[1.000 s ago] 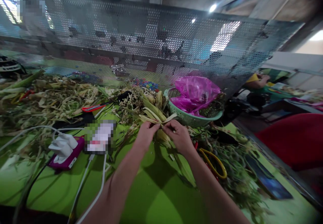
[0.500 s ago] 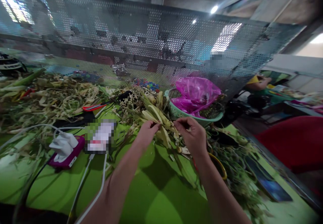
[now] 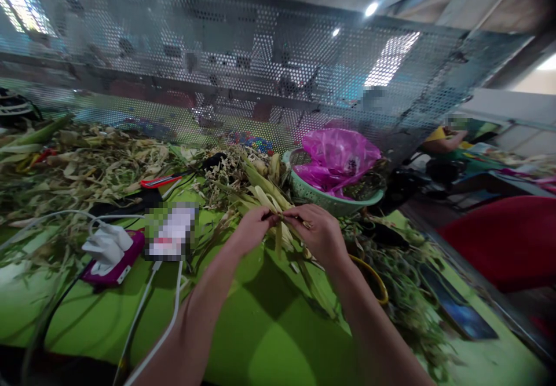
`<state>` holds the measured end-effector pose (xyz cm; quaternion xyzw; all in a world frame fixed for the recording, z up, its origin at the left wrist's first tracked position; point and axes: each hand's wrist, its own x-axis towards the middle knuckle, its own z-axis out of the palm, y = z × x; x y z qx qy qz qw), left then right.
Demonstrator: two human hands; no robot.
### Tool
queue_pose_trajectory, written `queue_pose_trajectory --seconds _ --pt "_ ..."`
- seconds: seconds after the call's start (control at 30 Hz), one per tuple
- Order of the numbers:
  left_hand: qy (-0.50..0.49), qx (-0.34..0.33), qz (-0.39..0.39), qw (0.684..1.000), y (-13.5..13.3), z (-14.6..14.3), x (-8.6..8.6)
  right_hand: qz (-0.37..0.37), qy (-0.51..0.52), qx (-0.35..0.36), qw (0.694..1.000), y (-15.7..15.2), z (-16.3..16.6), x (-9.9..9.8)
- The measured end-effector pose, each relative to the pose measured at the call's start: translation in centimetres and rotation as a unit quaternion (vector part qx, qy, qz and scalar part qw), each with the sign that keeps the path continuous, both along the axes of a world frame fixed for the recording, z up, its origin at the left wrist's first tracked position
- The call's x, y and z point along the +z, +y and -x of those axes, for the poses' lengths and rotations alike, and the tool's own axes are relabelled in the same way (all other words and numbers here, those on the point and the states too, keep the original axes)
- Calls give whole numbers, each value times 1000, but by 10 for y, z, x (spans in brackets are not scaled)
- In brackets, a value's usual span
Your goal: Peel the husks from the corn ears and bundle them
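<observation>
Both hands meet over the green tabletop at a bundle of pale, dry corn husks. My left hand pinches the bundle from the left, thumb against fingers. From the right, my right hand pinches the same husks, its fingertips almost touching the left ones. Strips fan out above and below the grip; the exact point held is hidden by the fingers. Beneath the right hand, a long loose husk lies on the table.
A green basket with a magenta plastic bag stands behind my hands. At left are husk heaps, a phone, a purple power block with cables, and a red-handled cutter. Dried plants lie right; perforated metal rises behind.
My right hand has moved left, closing the gap to my left hand at the husks. The husk strips are now drawn closer together between them.
</observation>
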<state>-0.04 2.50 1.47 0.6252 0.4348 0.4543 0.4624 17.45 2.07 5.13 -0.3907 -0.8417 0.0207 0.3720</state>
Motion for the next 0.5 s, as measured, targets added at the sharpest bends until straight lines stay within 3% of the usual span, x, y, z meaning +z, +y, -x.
queue_pose_trajectory --seconds 0.33,0.5 --pt "4 -32 20 999 -1 2 3 31 -28 1 999 -1 1 -1" --pt "-83 -60 20 995 0 0 2 65 19 -8 998 0 3 -4"
